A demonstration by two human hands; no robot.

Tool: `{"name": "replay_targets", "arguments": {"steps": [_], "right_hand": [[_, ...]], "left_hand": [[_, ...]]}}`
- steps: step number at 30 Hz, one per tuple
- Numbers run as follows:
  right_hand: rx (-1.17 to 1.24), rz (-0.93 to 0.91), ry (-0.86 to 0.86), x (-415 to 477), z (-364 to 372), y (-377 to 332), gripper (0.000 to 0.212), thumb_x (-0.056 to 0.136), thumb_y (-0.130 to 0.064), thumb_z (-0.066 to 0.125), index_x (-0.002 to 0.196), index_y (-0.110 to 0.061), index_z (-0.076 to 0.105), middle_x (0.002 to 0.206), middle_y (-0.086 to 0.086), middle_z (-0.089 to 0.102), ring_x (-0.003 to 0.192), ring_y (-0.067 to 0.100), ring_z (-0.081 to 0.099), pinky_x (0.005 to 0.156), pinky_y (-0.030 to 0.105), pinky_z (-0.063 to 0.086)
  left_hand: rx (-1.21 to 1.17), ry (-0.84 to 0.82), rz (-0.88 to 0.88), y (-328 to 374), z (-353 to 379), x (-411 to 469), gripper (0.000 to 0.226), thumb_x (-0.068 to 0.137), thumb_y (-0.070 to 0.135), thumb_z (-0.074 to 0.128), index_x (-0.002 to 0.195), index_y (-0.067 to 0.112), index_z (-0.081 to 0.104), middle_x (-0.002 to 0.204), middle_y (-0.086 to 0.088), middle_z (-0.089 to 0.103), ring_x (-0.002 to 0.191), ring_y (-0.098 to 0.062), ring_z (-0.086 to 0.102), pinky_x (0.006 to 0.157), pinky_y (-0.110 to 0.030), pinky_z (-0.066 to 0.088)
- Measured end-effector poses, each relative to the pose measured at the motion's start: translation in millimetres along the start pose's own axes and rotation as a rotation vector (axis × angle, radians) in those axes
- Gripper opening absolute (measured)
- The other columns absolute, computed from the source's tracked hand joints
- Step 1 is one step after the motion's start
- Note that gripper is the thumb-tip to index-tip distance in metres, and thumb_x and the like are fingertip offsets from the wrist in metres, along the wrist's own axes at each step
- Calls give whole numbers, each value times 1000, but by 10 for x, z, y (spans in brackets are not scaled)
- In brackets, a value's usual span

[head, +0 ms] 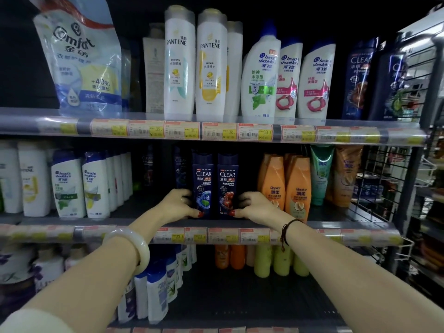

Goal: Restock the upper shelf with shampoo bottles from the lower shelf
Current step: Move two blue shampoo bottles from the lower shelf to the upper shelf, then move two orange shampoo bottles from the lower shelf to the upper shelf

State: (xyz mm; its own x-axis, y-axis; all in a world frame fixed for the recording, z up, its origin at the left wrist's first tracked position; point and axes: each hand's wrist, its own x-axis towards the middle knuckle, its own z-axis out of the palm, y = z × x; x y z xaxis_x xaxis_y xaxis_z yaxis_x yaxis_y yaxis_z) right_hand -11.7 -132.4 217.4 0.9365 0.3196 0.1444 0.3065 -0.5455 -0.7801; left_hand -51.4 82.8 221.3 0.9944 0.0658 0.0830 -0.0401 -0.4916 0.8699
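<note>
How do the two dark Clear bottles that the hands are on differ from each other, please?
The left Clear bottle shows a blue and green picture near its base; the right Clear bottle shows red fruit. The left hand holds the left one's outer side; the right hand holds the right one's outer side. Both are dark blue, upright, the same shape, side by side on the middle shelf.

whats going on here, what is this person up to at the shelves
A person is stocking a shop shelf of shampoo. Both arms reach into the middle shelf, where two dark blue Clear bottles stand side by side at the front. The left hand grips the left Clear bottle and the right hand grips the right Clear bottle, both low down. Both bottles are upright on the shelf, not yet lifted. The upper shelf above holds Pantene, Head & Shoulders and Clear bottles.
</note>
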Motion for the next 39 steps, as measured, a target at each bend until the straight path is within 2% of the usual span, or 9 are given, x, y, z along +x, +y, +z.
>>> {"name": "replay_targets", "arguments": {"steps": [3, 5, 7, 11, 19, 24, 29, 35, 39], "right_hand": [[-48, 16, 12, -96, -50, 9, 57, 80, -7, 71, 132, 0, 49, 126, 17, 61, 115, 27, 59, 93, 30, 49], [-75, 19, 31, -169, -93, 22, 54, 80, -11, 73, 129, -2, 53, 121, 16, 63, 111, 26, 61, 89, 30, 50], [-134, 4, 50, -265, -140, 26, 49, 80, -13, 73, 125, -4, 56, 120, 14, 63, 109, 25, 60, 82, 28, 49], [-294, -35, 85, -520, -237, 39, 42, 81, -14, 72, 120, -8, 60, 122, 10, 62, 109, 22, 59, 81, 24, 45], [-533, 33, -43, -983, -451, 182, 31, 79, -18, 73, 107, -5, 70, 115, 10, 67, 105, 22, 61, 77, 25, 46], [-589, 68, -8, -1045, -699, 250, 36, 78, -20, 74, 109, -4, 68, 115, 10, 66, 107, 23, 61, 84, 30, 50], [-607, 123, 34, -982, -894, 379, 38, 74, -25, 76, 107, -8, 65, 107, 8, 65, 99, 23, 63, 83, 33, 54], [-544, 117, 118, -842, -1154, 424, 22, 74, -18, 76, 86, -1, 68, 96, 15, 70, 84, 27, 65, 67, 32, 47], [-506, 119, 159, -703, -1224, 467, 38, 75, -18, 73, 105, 4, 62, 98, 16, 67, 79, 21, 55, 67, 31, 43]], "left_hand": [[110, 34, 8, 19, 15, -81, 58, 73, -5, 73, 126, -7, 51, 90, -16, 66, 80, -17, 62, 61, -19, 45], [176, 64, 9, 39, 40, -135, 65, 72, 0, 76, 130, -5, 48, 118, -24, 62, 103, -27, 61, 79, -29, 49], [271, 98, 20, 64, 66, -202, 68, 71, 5, 78, 132, 0, 47, 126, -19, 57, 106, -24, 55, 90, -31, 46], [413, 132, 90, 109, 157, -312, 48, 73, 9, 77, 117, 3, 59, 108, -10, 60, 91, -18, 53, 71, -23, 46], [554, -171, 135, 313, 677, -516, 27, 72, 11, 76, 96, 18, 65, 102, -3, 62, 90, -17, 61, 67, -25, 52], [604, -122, 224, 543, 943, -459, 31, 71, 14, 74, 100, 19, 66, 101, -2, 66, 95, -15, 63, 83, -29, 55], [612, -155, 292, 699, 1144, -279, 39, 72, 14, 77, 108, 13, 64, 109, -4, 65, 92, -14, 59, 76, -25, 49], [524, -101, 275, 851, 1217, -34, 26, 70, 11, 77, 91, 14, 62, 89, 1, 61, 77, -12, 58, 61, -21, 48], [453, -51, 232, 911, 1206, 125, 41, 65, 17, 81, 94, 14, 52, 95, -2, 57, 87, -18, 58, 69, -26, 46]]}}
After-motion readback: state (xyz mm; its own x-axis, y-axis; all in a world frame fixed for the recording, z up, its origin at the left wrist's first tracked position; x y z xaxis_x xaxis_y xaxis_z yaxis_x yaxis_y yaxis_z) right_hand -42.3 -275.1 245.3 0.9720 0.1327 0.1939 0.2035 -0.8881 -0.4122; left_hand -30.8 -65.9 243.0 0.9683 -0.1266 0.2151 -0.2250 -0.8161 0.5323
